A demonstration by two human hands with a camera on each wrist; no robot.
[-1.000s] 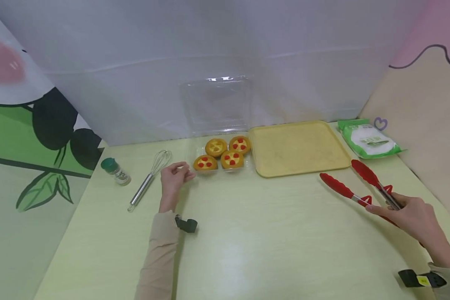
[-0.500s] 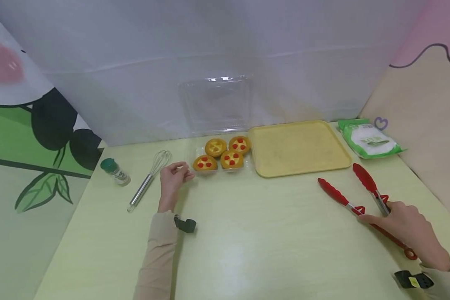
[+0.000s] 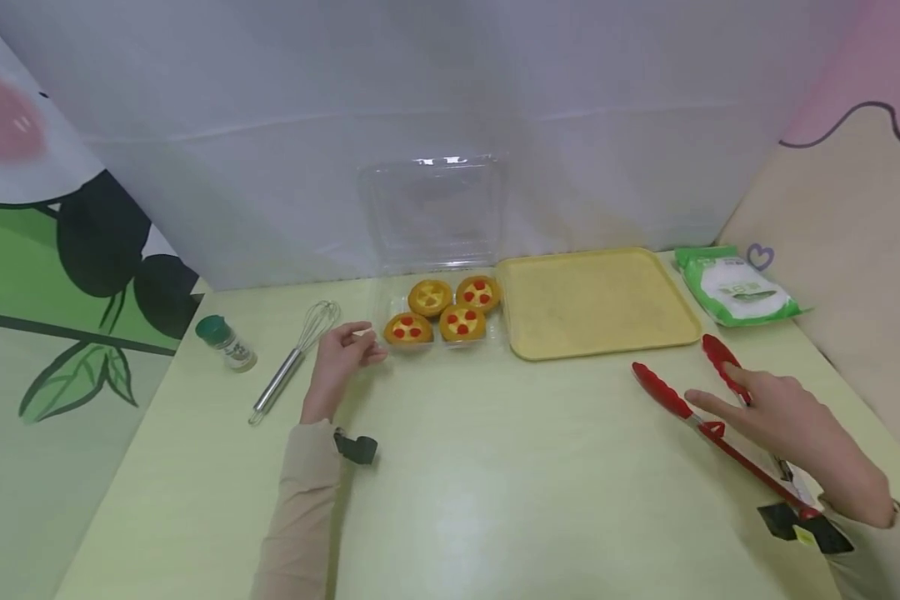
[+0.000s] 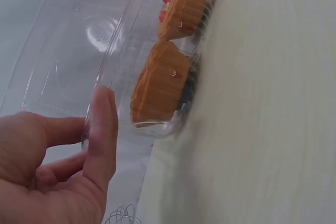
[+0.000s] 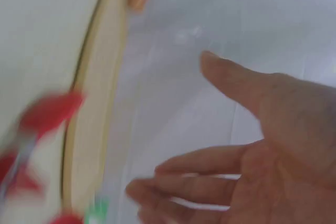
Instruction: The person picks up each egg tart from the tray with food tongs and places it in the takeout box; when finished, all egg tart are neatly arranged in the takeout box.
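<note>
My left hand [image 3: 339, 362] pinches the near left rim of a clear plastic clamshell box [image 4: 118, 40], thumb on one side and fingers on the other in the left wrist view. Inside the box sit several egg tarts [image 3: 462, 322], most with red pieces on top; its lid [image 3: 435, 212] stands raised behind them. Over the red-tipped tongs [image 3: 750, 467] hovers my right hand [image 3: 783, 421], fingers spread and holding nothing. The tongs lie spread on the table, partly hidden by that hand. In the right wrist view the tongs are blurred and apart from the fingers.
Right of the box lies a yellow tray [image 3: 600, 304], with a green and white packet [image 3: 738, 287] beyond it. A whisk [image 3: 292, 362] and a green-capped shaker bottle [image 3: 227, 342] lie to the left. A white cloth [image 3: 607, 125] hangs behind the table.
My right hand has lowered the tongs to the table, let go of them and moved up and left, its fingers opening. The left hand keeps its hold on the box.
</note>
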